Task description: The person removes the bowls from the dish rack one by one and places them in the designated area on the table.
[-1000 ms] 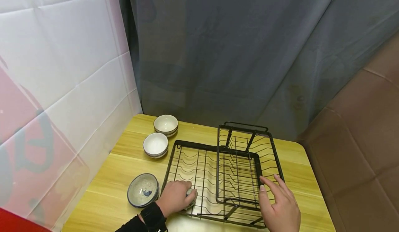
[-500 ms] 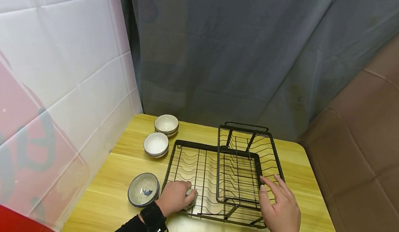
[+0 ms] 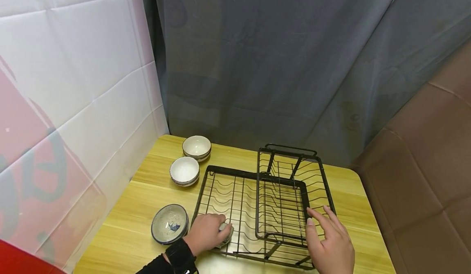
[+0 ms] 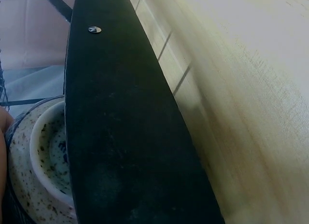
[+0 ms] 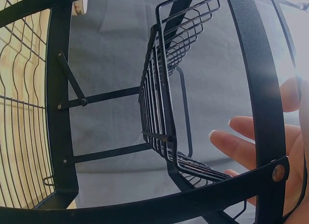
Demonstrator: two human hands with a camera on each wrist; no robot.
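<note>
My left hand (image 3: 206, 233) grips a small speckled bowl (image 3: 227, 238) at the front left corner of the lower tier of a black two-tier dish rack (image 3: 232, 171). Speckles and the round foot ring of this bowl (image 4: 21, 161) show in the left wrist view, partly hidden behind the rack's dark rail (image 4: 111, 113). The palm covers much of the bowl from the head. At the rack's right side, my right hand (image 3: 331, 245) has its fingers spread and relaxed, the fingertips right at the edge of the upper basket (image 3: 256, 212).
Left of the rack stands a stack of grey bowls (image 3: 162, 225) with a blue motif inside. Two stacks of white bowls, a nearer one (image 3: 184, 170) and a farther one (image 3: 196, 146), stand behind it. A grey curtain (image 3: 257, 81) hangs behind the wooden table (image 3: 125, 212).
</note>
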